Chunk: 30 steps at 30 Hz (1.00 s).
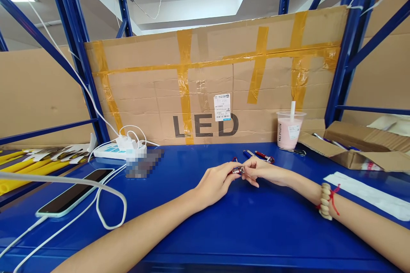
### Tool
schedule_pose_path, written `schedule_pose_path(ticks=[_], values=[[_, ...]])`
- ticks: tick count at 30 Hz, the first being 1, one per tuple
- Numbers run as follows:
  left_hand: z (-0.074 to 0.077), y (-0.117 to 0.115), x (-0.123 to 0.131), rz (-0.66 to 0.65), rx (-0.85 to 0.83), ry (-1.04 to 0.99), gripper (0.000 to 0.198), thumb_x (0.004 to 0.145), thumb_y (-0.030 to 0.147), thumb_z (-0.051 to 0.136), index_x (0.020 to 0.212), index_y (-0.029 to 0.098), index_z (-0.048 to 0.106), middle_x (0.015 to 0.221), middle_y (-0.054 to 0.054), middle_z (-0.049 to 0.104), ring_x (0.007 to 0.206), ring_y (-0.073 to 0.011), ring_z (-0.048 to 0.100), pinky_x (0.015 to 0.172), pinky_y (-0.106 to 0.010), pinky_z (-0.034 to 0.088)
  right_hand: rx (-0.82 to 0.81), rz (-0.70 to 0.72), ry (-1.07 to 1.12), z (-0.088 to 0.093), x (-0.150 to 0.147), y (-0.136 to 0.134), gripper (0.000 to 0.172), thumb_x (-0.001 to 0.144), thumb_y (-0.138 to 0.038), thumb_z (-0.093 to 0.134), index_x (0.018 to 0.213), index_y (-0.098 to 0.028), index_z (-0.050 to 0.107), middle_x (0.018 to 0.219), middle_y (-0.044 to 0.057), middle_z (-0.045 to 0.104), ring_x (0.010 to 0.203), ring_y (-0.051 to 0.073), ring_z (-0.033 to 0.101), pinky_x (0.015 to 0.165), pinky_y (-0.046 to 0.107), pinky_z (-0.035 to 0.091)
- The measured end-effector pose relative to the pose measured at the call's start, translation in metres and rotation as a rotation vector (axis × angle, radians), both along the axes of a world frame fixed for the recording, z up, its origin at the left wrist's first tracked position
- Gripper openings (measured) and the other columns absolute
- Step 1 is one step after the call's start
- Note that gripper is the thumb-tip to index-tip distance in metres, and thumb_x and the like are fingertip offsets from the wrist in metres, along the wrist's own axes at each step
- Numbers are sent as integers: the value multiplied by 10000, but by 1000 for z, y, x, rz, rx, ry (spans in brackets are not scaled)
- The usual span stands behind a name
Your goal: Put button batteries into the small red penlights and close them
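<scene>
My left hand (215, 184) is closed, its fingers pinching a small red item with a shiny metal part (237, 170); its exact kind is too small to make out. From the other side, my right hand (256, 168) meets it, thumb and forefinger closed at the metal end. Both hands are raised slightly over the blue tabletop (250, 230), fingertips almost touching. Just behind my right hand lie a blue slender item (247, 153) and a red one with metal at its end (264, 156), both partly hidden. A beaded bracelet with red string (325, 201) circles my right wrist.
A phone (77, 192) with white cables lies at left, near a power strip (110, 150). At right stand a pink drink cup (289, 130) and an open cardboard box (352, 153), beside a white strip (368, 194). A taped cardboard panel (153, 106) closes the back.
</scene>
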<state>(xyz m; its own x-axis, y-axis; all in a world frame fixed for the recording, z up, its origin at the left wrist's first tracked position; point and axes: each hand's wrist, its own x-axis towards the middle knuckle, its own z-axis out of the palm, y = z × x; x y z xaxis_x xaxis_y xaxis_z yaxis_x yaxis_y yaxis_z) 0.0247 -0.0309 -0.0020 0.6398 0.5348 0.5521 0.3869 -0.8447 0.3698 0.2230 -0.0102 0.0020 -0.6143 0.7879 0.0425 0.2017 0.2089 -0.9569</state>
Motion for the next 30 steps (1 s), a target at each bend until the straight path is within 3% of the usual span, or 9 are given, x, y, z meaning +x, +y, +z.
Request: schedule_pose_path(ticks=[6, 19, 30], values=[[1, -1, 0, 9, 2, 9, 263, 899, 201, 379, 1133, 228, 496, 1077, 1, 614, 935, -134, 583, 816, -226, 433, -84, 18, 56, -4, 0, 4, 494, 643, -590, 631, 698, -102, 583, 561, -23, 506, 408, 45, 461, 403, 176, 311], [0, 1, 2, 131, 11, 95, 208, 908, 213, 334, 1048, 228, 487, 958, 9, 632, 812, -137, 593, 688, -224, 428, -85, -5, -26, -8, -2, 5, 503, 717, -602, 552, 754, -101, 583, 632, 3, 536, 451, 49, 496, 407, 165, 349], [-1, 1, 3, 176, 5, 151, 213, 906, 208, 319, 1031, 225, 491, 997, 3, 627, 848, -144, 596, 703, -230, 438, -92, 18, -95, -2, -6, 0, 549, 720, -639, 511, 750, -99, 604, 592, 0, 523, 469, 59, 505, 402, 164, 305]])
